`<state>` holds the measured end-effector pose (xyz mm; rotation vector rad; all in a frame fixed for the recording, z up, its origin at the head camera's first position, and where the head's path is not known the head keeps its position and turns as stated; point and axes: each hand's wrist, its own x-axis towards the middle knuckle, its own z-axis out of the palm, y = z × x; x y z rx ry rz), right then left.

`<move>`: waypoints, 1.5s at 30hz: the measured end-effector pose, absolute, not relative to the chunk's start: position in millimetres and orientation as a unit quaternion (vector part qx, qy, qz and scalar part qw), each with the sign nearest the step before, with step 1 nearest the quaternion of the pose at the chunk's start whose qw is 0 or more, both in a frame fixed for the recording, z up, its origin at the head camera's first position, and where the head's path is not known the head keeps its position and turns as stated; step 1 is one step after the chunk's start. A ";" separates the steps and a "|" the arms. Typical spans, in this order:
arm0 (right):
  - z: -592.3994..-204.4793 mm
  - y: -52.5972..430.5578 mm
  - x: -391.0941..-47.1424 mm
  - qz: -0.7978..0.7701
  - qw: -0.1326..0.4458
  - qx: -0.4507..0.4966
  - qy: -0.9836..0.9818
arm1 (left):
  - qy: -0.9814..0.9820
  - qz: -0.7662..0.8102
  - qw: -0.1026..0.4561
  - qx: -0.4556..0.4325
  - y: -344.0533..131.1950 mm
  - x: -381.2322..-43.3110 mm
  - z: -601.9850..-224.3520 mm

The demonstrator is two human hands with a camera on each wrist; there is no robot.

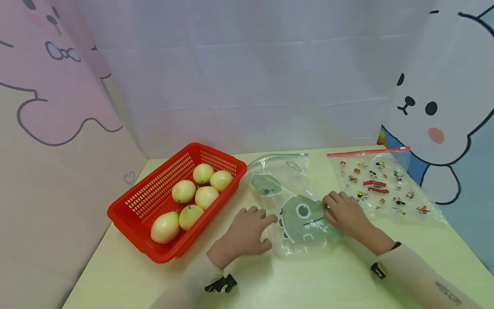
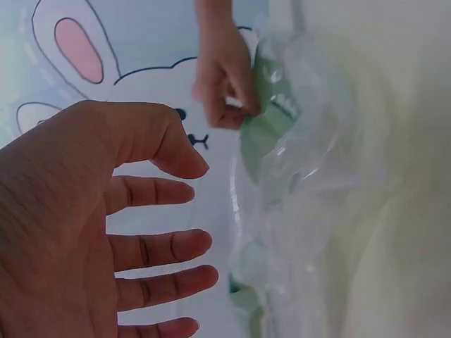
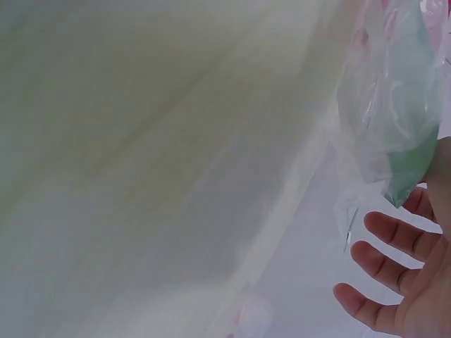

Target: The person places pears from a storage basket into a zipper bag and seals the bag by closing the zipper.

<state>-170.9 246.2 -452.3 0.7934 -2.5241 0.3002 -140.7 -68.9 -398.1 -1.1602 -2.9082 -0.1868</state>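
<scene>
1. Presently, your right hand [image 1: 343, 212] pinches the right edge of a clear plastic zip bag printed with green dinosaurs [image 1: 305, 219], its grip clamped on the film between thumb and forefinger; in the right wrist view the other fingers stand spread beside it
2. Your left hand [image 1: 245, 231] holds nothing: its grip is apart, with a wide gap between thumb and forefinger, just beside the bag's left edge; whether a fingertip touches the film, you cannot tell from these views
3. That dinosaur bag lies wrinkled in front of you on the pale yellow-green tabletop [image 1: 301, 283], between your two hands, with its grey-green closure strip [image 1: 278, 155] at the far end, curving on the left
4. To your left sits a rectangular red plastic basket with slatted walls [image 1: 133, 236], set at a slant, near the bag
5. Inside it you have six pale yellow-green round fruits [image 1: 165, 227], grouped toward the basket's right side
6. To the right of the dinosaur bag, a second clear plastic bag with small colourful cartoon prints [image 1: 386, 184] lies spread out, its red zip strip [image 1: 368, 151] along the far edge
7. Beyond the tabletop hangs a plain whitish cloth backdrop [image 1: 251, 77], facing you
</scene>
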 end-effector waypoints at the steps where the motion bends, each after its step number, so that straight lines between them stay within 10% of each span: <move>1: -451.2 246.9 -170.9 0.107 0.229 0.287 -0.924 | -0.930 -0.063 0.012 -0.361 -69.3 -145.8 -391.4; 20: -413.1 269.8 -187.1 0.102 0.399 0.340 -0.845 | -0.965 -0.140 0.105 -0.194 -32.8 -253.6 -378.6; 45: -387.1 274.9 -192.3 0.110 0.543 0.345 -0.758 | -0.902 -0.209 0.306 -0.222 -35.4 -272.5 -361.9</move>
